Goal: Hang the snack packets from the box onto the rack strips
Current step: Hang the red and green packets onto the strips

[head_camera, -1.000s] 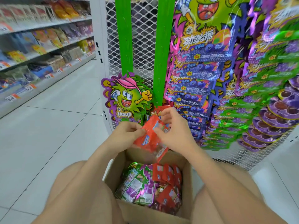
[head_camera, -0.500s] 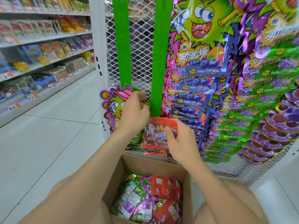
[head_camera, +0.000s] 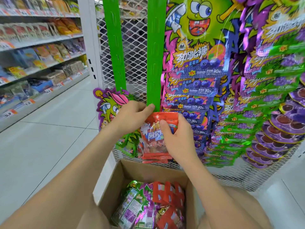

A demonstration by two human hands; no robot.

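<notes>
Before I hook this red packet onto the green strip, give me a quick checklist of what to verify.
1. Grip on the red packet: the right hand pinches it, thumb on its front. Ok.
2. Steadying of the green strip: the left hand holds its lower end, thumb across it. Ok.
3. Alignment: the packet's top edge sits right below the strip's end. Ok.
4. Hang hole caught on a hook: hidden by the hands. Cannot tell.
5. Free slots: the strip is bare above the left hand. Ok.
6. Refill: the cardboard box below holds more red packets. Ok.
</notes>
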